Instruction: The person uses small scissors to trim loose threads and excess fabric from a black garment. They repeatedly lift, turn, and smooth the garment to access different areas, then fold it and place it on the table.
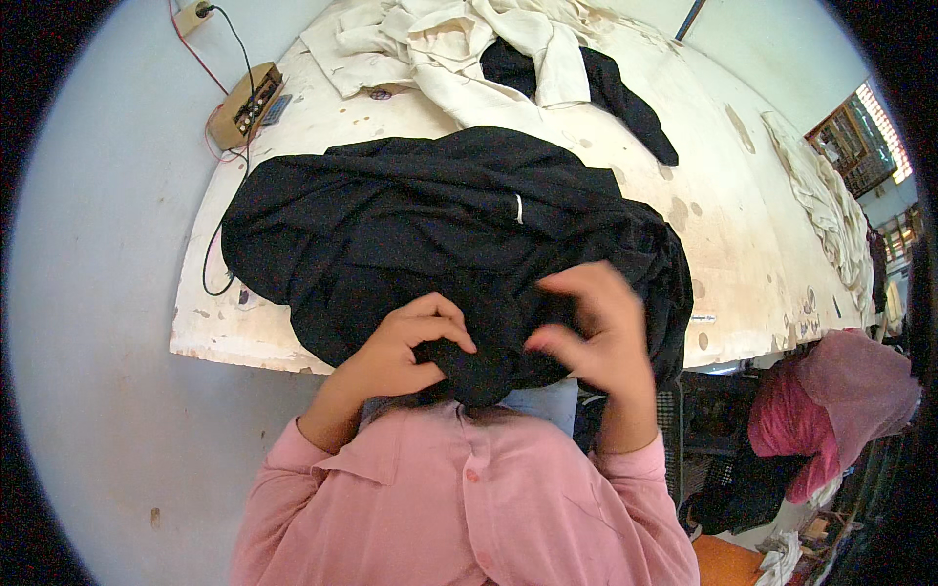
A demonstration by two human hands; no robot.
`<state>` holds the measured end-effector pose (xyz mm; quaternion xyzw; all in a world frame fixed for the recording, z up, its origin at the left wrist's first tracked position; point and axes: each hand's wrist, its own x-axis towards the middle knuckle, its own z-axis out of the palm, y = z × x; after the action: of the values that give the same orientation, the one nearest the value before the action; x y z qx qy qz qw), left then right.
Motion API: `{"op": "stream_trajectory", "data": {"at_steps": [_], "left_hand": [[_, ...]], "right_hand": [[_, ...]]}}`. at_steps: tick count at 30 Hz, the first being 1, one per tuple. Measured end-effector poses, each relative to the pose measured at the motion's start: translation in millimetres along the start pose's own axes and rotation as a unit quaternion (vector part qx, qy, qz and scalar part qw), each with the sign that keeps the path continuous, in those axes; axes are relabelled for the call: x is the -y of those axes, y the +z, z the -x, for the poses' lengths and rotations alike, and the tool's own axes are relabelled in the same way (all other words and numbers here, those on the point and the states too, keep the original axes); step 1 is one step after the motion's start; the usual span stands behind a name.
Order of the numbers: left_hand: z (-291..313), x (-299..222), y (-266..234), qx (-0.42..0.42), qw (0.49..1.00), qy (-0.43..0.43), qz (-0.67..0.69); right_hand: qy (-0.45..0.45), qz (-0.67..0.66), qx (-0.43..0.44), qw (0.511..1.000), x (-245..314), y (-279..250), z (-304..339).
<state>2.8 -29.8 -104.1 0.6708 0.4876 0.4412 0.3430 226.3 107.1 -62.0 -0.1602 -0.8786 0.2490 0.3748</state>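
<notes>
By a pale wall (107,313), the stained surface (723,254) carries black cloth (391,220), the left hand (396,344) grasping it, the right hand (611,327) loosely spread.

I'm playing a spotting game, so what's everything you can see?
Table: one, cream, centre
Black cloth: one heap, black, table front
White strip: one, white, on black cloth
Cream garments: uncountable pile, cream, table back
Dark piece: one, black, beside pile
Wired box: one, tan, upper left
Other person: one, pink clothing, lower right
Clutter: uncountable, mixed, far right
Shirt: one, pink, bottom
Hands: two, bare, left and right, at black cloth
</notes>
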Motion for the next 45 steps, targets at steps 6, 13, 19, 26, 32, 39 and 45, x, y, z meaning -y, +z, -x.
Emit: {"op": "stream_trajectory", "data": {"at_steps": [6,13,19,26,32,39,45], "left_hand": [[11,5,-34,-0.159,0.979,0.046,0.116],[41,9,-73,-0.37,0.909,0.028,0.191],[70,-5,-103,-0.212,0.972,-0.044,-0.093],[49,-25,-87,-0.056,0.986,-0.139,-0.073],[49,-18,-98,-0.144,0.979,-0.067,-0.13],[46,-18,-97,-0.215,0.964,-0.024,-0.156],[26,-6,-96,-0.267,0.96,0.016,-0.082]], "right_hand": [[0.109,0.079,0.041,0.99,-2,29,23],[0.123,0.217,-0.023,0.968,-27,21,38],[0.147,-0.201,0.059,0.967,-10,-21,25],[0.165,0.127,-0.133,0.969,-32,-30,-28],[0.239,0.006,-0.015,0.971,-62,-23,-50],[0.182,0.264,-0.3,0.898,-70,-49,-52],[-0.094,0.049,-0.052,0.993,29,45,-43]]}}
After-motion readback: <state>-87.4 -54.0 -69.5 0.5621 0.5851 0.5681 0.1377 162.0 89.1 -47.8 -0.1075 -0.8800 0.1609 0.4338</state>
